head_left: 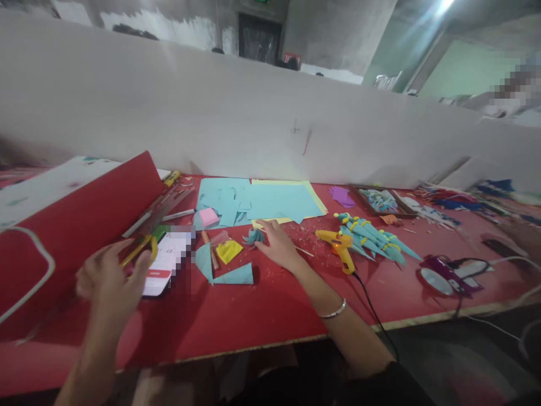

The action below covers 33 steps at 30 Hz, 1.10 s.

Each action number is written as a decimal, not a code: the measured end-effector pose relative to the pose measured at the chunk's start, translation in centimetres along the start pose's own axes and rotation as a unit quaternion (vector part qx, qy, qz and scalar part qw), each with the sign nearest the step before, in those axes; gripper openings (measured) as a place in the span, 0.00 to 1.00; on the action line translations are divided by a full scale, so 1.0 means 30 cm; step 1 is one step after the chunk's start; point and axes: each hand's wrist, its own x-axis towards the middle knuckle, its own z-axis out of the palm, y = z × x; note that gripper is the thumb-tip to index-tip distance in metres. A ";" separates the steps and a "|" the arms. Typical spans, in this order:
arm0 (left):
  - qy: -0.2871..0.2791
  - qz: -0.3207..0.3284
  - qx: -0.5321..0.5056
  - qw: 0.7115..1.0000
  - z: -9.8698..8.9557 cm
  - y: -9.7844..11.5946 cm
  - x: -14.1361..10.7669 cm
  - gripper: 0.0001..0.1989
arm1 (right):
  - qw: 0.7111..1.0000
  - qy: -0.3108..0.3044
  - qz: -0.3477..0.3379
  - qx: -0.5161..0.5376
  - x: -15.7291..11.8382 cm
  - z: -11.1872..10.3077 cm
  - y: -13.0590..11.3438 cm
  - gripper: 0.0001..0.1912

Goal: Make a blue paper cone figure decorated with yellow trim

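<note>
Head view, left hand (pixel 107 268) gripping tool (pixel 146 243) (yellow), right hand (pixel 278 245) touching paper (pixel 252 237)

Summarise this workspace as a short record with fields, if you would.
Left hand: holds a yellow-handled tool, near the phone
Right hand: at a curled blue paper piece; firmness of grip unclear
Surface: red table
Beyond the hands: blue sheets, purple paper
Right side: yellow glue gun lying beside blue cones
</note>
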 end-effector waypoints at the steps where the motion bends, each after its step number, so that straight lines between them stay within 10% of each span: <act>1: 0.004 0.034 -0.017 0.999 -0.003 0.048 0.001 0.25 | 1.000 -0.007 -0.002 0.000 0.012 0.013 0.006 0.25; 14: -0.195 0.347 -0.136 0.907 0.156 0.428 0.024 0.31 | 0.995 0.055 -0.034 0.078 0.046 0.023 0.070 0.06; 33: -0.230 0.368 -0.137 0.890 0.183 0.432 -0.014 0.26 | 0.971 0.081 -0.182 0.135 -0.046 -0.031 -0.037 0.07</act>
